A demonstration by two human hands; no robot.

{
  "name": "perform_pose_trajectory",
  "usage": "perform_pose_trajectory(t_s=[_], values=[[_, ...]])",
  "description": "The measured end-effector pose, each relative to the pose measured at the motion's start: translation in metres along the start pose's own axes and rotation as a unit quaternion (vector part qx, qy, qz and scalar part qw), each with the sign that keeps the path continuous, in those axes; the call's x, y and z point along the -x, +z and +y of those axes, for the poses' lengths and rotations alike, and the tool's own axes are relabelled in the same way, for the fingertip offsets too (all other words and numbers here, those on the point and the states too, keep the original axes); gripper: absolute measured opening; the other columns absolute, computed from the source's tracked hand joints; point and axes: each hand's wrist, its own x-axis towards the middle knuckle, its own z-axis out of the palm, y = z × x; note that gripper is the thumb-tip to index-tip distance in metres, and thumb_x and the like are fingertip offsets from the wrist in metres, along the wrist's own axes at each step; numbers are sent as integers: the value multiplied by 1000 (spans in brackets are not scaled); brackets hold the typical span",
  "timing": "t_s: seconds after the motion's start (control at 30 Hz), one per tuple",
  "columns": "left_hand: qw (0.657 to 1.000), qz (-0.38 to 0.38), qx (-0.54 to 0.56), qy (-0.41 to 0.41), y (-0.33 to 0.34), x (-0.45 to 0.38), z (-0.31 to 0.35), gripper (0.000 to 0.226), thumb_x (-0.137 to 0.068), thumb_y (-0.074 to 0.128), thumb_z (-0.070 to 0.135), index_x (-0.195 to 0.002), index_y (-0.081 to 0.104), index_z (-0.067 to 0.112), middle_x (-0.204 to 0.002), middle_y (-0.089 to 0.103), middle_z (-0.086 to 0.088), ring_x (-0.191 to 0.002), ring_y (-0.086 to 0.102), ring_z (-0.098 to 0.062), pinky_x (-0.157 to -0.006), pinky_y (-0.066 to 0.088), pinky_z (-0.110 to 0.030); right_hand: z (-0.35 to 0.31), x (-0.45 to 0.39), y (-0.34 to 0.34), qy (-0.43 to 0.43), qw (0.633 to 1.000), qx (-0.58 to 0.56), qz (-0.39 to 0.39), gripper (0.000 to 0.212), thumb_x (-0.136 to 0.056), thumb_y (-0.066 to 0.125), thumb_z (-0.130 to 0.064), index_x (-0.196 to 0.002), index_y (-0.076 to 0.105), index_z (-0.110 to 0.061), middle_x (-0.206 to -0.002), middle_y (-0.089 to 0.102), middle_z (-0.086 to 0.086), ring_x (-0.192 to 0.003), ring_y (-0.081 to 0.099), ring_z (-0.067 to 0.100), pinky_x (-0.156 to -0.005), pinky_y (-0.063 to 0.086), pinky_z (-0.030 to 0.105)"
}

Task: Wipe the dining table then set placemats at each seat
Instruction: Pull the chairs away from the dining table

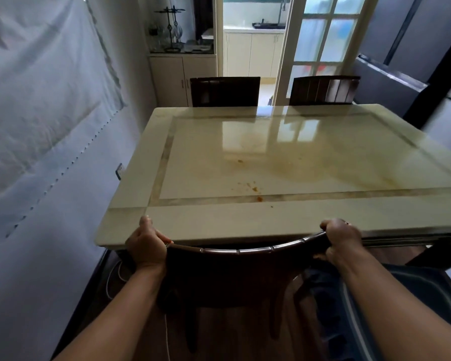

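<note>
A glossy cream dining table (284,220) fills the middle of the view, with orange-brown smears and small orange spots (255,189) on its near half. A dark wooden chair (245,250) stands against the near edge, its curved top rail just below the tabletop. My left hand (147,246) grips the left end of that rail, thumb resting on the table's edge. My right hand (341,238) grips the right end. No cloth or placemat is in view.
Two dark chairs (224,91) (323,89) stand at the far side. A white sheet-covered wall (50,126) runs close along the left. A cream cabinet (180,76) with a glass rack is at the back left. A dark striped cushion (414,295) lies at my right.
</note>
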Motion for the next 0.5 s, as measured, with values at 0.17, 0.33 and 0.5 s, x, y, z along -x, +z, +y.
perform_pose_trajectory(t_s=[0.17,0.33,0.5], values=[[997,-10,-56,44,15,-24,5,61,-99,30,22,-43,46,6,-23,45,5,-36,50,-1,-52,31,4,-8,-16,24,-7,1000,18,16,9,-81,52,-1,-88,50,-6,-74,46,13,-70,50,31,-71,49,59],[998,-49,-23,-6,12,-27,2,58,-99,32,26,-48,48,5,-28,48,8,-30,45,-3,-51,41,-22,-6,-19,26,4,1000,14,27,6,-80,51,-2,-82,51,-8,-75,47,14,-74,52,32,-71,49,60],[1000,6,-13,-22,7,-10,-10,61,-94,39,34,-41,44,3,-26,46,-2,-40,50,-19,-60,45,-25,6,-12,17,26,999,-12,34,11,-82,49,0,-88,54,-7,-91,48,16,-77,50,29,-78,51,55]])
